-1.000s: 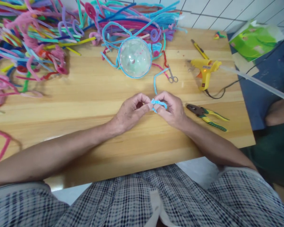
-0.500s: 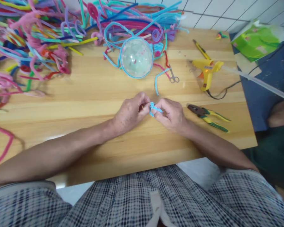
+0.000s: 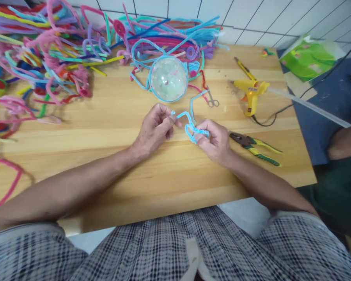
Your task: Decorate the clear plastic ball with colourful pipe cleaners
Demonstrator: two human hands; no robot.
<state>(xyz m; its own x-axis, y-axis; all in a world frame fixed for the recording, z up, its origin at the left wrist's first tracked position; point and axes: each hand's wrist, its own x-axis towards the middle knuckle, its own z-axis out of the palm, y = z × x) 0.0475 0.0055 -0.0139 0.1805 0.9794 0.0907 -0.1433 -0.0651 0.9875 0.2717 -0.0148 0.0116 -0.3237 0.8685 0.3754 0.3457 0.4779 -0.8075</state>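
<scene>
A light blue pipe cleaner (image 3: 190, 127), bent into a loop with a loose tail, is held between both hands above the wooden table. My right hand (image 3: 213, 140) pinches its looped, twisted part between thumb and fingers. My left hand (image 3: 158, 127) grips the tail's far end, whose tip pokes out above the thumb. Just beyond them lies another bent blue pipe cleaner (image 3: 192, 103). A clear dome (image 3: 169, 80) with a blue rim sits further back, in front of my hands.
Small scissors (image 3: 213, 99), a yellow glue gun (image 3: 250, 95) with its cord, a utility knife (image 3: 245, 69) and pliers (image 3: 254, 148) lie on the right. Heaped colourful pipe cleaners (image 3: 61, 50) cover the back left. At the right edge another person's arm (image 3: 346, 142) shows.
My hands have moved apart, the left going left and up. A tail of the blue pipe cleaner now stretches between them, and the loop in my right hand shows more openly.
</scene>
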